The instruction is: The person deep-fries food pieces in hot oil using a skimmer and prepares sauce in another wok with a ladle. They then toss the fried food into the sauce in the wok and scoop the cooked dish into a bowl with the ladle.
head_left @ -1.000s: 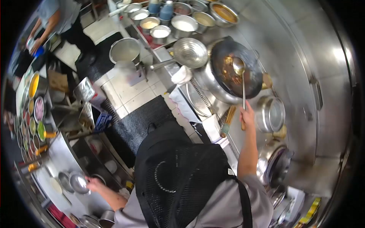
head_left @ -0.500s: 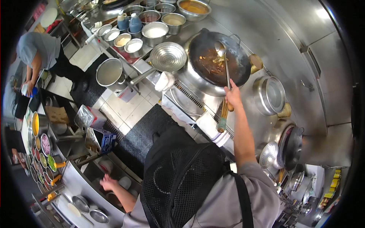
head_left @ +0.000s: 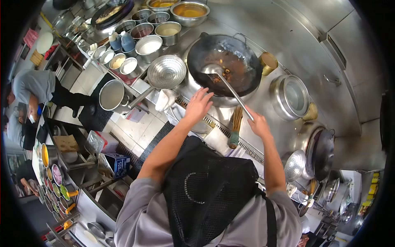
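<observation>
My right hand [head_left: 259,124] is closed around the handle end of a long metal ladle [head_left: 231,89]. The ladle's bowl rests inside a dark wok [head_left: 252,76], over brown sauce with small bits [head_left: 224,66] in it. My left hand [head_left: 198,106] is held out just in front of the wok's near edge, palm down, fingers spread and holding nothing. Below the wok, between my hands, lies a bamboo brush [head_left: 234,133]. A perforated strainer [head_left: 166,72] sits left of the wok, and a white cloth [head_left: 165,100] lies beside its handle.
Metal bowls of seasonings [head_left: 149,46] stand at the back left. A large pot [head_left: 112,95] is by the counter's left side. Stacked metal basins [head_left: 289,97] and another wok [head_left: 321,154] are at the right. A co-worker [head_left: 35,86] bends over at far left.
My left hand has come from the lower-left shelf up to the wok's front. The ladle's bowl has moved left and nearer in the wok. My view has shifted slightly.
</observation>
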`<action>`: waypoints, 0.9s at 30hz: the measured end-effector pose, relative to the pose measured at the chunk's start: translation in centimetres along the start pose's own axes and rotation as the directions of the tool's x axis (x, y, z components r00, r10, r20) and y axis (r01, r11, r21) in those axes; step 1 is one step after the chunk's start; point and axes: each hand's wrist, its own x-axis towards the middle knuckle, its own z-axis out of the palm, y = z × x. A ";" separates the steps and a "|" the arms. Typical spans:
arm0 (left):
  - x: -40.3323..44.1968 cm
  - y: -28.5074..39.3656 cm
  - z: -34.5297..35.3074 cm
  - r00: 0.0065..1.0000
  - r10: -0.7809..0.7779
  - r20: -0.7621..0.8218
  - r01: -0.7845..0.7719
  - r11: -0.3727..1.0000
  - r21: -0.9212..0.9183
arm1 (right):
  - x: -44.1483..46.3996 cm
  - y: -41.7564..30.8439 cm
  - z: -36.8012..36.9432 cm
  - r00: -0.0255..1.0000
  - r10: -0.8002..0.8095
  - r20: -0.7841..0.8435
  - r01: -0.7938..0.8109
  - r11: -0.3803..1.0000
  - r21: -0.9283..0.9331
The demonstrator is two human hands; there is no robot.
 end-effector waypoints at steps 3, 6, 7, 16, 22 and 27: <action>1.7 -1.2 3.3 0.995 -0.066 0.077 0.061 0.997 0.055 | -3.4 0.9 -1.3 0.995 0.098 0.020 -0.097 0.994 -0.052; 2.4 -1.5 3.4 0.997 -0.057 0.059 0.049 0.991 0.124 | -4.8 4.0 -0.7 0.980 0.131 -0.151 -0.137 0.990 -0.032; 2.1 -1.4 3.7 0.997 -0.044 0.067 0.035 0.992 0.119 | -5.2 4.4 -1.0 0.970 0.171 -0.173 -0.183 0.981 -0.056; 2.2 -1.1 4.1 0.998 0.009 0.062 -0.020 0.985 0.172 | -8.0 3.0 5.1 0.813 0.323 -0.484 -0.384 0.923 -0.029; 1.1 -1.7 2.4 0.987 0.078 0.141 -0.075 0.997 -0.026 | -11.5 2.4 9.6 0.622 0.619 -0.479 -0.657 0.746 0.110; -1.9 -2.7 -0.6 0.976 0.066 0.207 -0.035 0.988 -0.150 | -13.9 3.1 13.9 0.542 0.779 -0.315 -0.802 0.591 0.082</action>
